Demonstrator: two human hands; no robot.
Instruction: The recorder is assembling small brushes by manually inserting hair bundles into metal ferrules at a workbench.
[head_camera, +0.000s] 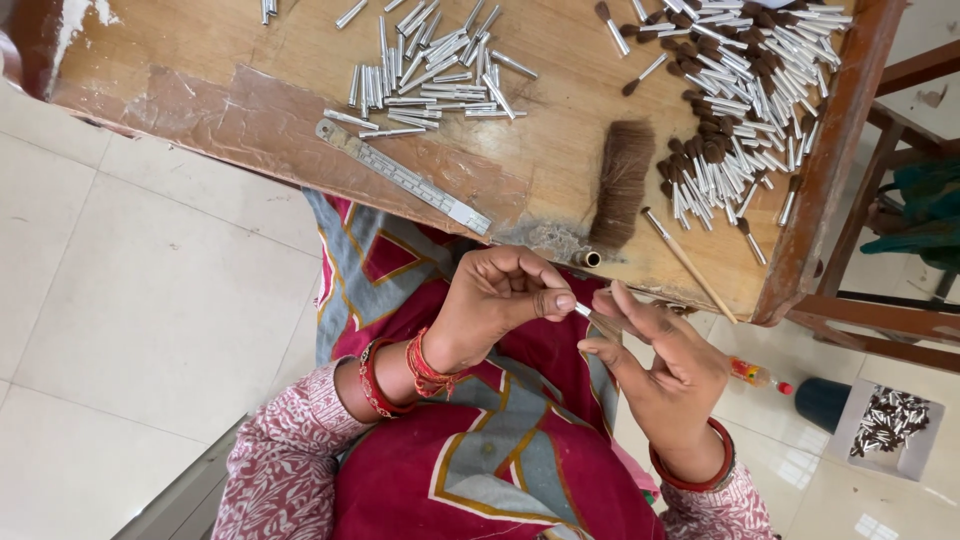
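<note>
My left hand (500, 300) pinches one end of a small silver metal tube (583, 311) between thumb and fingers, just below the table edge. My right hand (655, 360) holds the other end, where a thin tuft of brown hair meets the tube. Both hands hover over my lap, wrists wearing red bangles. On the wooden table (250, 110) above them lies a flat bundle of brown hair (620, 180), a thin wooden stick (688, 264) and a small brass ring (588, 259).
A pile of empty silver tubes (430, 70) lies at the table's middle, a steel ruler (400, 175) below it. Several finished brush heads with dark tufts (740, 90) are heaped at right. On the floor at right are a white box of brush heads (890, 425), a small bottle (755, 375) and a wooden frame (880, 200).
</note>
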